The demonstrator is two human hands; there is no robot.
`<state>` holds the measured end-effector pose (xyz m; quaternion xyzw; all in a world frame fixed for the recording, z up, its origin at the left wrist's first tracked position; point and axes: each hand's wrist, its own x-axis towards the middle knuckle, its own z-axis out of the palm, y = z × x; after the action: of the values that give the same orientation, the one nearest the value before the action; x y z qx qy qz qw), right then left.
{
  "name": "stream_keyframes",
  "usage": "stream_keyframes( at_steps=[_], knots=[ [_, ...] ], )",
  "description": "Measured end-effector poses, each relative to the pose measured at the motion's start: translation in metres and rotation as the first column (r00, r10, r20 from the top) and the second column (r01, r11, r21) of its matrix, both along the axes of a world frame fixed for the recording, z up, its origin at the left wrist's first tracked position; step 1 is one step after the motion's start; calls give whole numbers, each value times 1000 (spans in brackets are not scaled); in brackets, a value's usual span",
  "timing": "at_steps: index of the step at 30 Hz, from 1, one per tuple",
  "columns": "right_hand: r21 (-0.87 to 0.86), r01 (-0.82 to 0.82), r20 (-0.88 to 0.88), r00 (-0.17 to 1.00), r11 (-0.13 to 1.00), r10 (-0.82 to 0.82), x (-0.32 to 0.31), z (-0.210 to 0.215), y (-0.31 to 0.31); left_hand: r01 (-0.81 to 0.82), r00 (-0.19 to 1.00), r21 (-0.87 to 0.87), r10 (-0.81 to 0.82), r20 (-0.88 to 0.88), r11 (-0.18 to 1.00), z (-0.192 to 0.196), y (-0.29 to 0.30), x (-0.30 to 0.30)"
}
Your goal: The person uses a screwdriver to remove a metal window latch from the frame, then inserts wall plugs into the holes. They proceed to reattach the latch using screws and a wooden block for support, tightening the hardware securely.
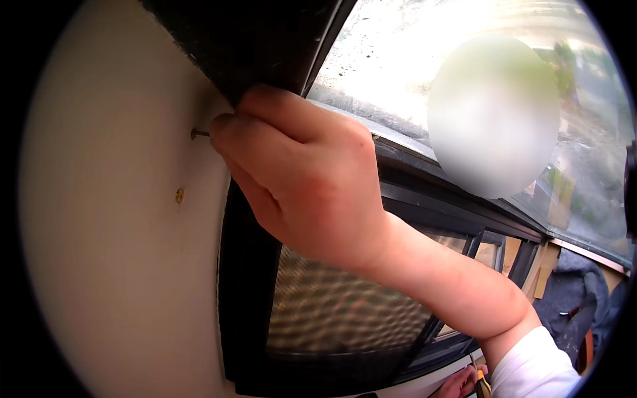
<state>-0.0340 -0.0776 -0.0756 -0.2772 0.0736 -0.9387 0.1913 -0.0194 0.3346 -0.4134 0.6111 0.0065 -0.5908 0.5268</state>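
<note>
At the upper left, my right hand (pixel 305 172) reaches across from the lower right, fingers pinched together. A thin brownish screw (pixel 202 134) juts from the pale wall (pixel 99 219) into these fingertips; most of it is hidden. Below it, the wall has a small hole with a yellowish plug (pixel 180 196). Low in the view, beside the white sleeve (pixel 537 366) of my right arm, my left hand (pixel 456 385) is partly visible. Its fingers are closed on a screwdriver with a yellow and black handle (pixel 482 382), whose metal shaft points up.
A dark window frame (pixel 249 318) borders the wall, close behind my right hand. Mesh (pixel 345 305) fills the lower opening. Bright glass (pixel 385 60) with a blurred oval patch lies at upper right. Dark blue-grey cloth (pixel 570 285) hangs or lies at far right.
</note>
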Motion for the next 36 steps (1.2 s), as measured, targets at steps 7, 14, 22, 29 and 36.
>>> stream_keyframes(
  at_steps=[7,14,22,29,36],
  knots=[
    [7,-169,109,980,986,167,6,13,12,33,999,25,-34,22,999,9,4,5],
    [75,-247,230,947,966,224,17,26,38,-52,998,89,49,43,995,2,18,8],
    [86,-197,265,949,977,168,27,25,41,-77,995,103,70,71,992,-4,23,14],
    [114,171,-7,985,979,-171,6,7,9,-111,991,122,101,88,986,-10,39,10],
    [90,32,40,999,995,-36,2,5,7,-120,989,127,107,105,985,-16,48,8]
  ],
)
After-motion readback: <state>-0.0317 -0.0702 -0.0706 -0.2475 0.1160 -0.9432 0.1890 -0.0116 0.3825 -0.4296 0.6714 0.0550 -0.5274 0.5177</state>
